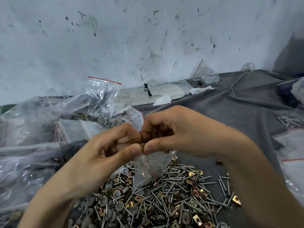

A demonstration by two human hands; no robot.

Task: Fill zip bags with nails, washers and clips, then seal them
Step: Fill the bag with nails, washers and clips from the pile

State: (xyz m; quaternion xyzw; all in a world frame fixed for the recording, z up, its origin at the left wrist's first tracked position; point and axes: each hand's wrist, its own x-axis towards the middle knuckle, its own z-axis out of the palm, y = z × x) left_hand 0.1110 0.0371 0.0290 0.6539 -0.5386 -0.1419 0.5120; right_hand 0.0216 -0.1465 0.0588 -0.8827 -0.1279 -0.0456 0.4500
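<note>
Grip: left hand [105,150] and right hand [177,134] each pinch the zip bag [151,168] by its top edge, thumb against forefinger, thumb tips nearly touching.
Bag position: hangs directly below the pinch, its lower end at the loose pile [164,199] of nails, washers and clips.
Axis: long axis near vertical, mouth up at the pinch, bottom pointing down and slightly left.
Handling: thin, soft, slick film; probably bottom-heavy, and nail points may pierce it. Best held along the zip strip.
Seal: cannot tell if closed.
</note>
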